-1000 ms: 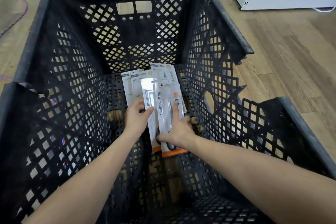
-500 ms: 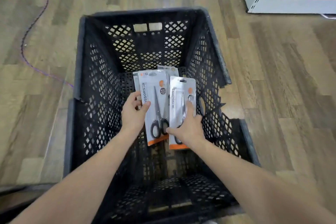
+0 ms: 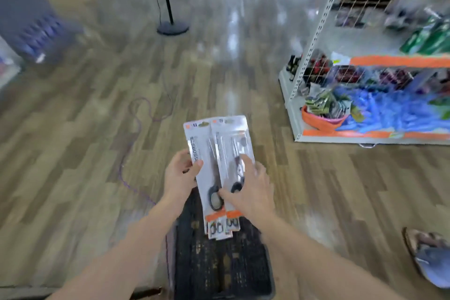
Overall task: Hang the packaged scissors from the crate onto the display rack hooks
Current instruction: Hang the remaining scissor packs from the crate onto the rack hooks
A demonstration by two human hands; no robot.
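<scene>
1. While both hands hold the packs of scissors [image 3: 219,165] above the crate [image 3: 219,263], the step in hand looks like carrying them to the display rack [image 3: 316,31] at the right.
2. The left hand [image 3: 179,178] grips the left edge of the stack, thumb on the front and fingers curled behind; the right hand [image 3: 250,190] lies on the front of the right pack with fingers spread, and whether its fingers wrap the far edge I cannot tell, as the picture is blurred.
3. To do this well, keep the packs squared together with the hang holes at the top facing up, so each can be slid off the stack onto a hook one at a time.
4. The wood floor [image 3: 85,153] between crate and rack is open, but a purple cord [image 3: 136,114] loops on the left, a lamp stand [image 3: 170,24] stands ahead, and the rack's low base edge juts out near the walking line.
</scene>
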